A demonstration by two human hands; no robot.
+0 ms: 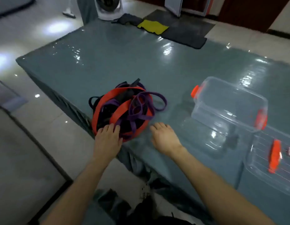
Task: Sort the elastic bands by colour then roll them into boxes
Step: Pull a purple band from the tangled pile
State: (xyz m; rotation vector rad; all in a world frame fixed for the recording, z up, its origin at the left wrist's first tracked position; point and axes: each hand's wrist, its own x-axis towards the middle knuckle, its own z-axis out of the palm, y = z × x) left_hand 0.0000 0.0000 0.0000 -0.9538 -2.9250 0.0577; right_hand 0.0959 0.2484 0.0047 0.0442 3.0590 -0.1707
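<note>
Red rubber lies under our left hand (107, 136), whose fingers are spread nearly straight and rest flat on the near rim of the tangle of elastic bands (124, 109), gripping nothing. Our right hand (163, 137) is palm down just beside the tangle on its right, fingers loose and holding nothing; we cannot tell whether it touches the counter (124, 62). The counter's left edge runs just beside the tangle and under our left wrist, where the glossy grey-blue cover drops toward the floor (35, 143). Past the tangle, open cover stretches to the far edge, and an open strip separates our right hand from the clear box (228, 104) with orange latches. A second clear container (271, 159), with an orange handle, sits nearer us at the right. The tangle is a rounded heap: wide red bands (102, 109) loop round the outside, purple bands (157, 98) spill to the right, and black bands (92, 101) fill the middle and poke out left, all unsorted.
</note>
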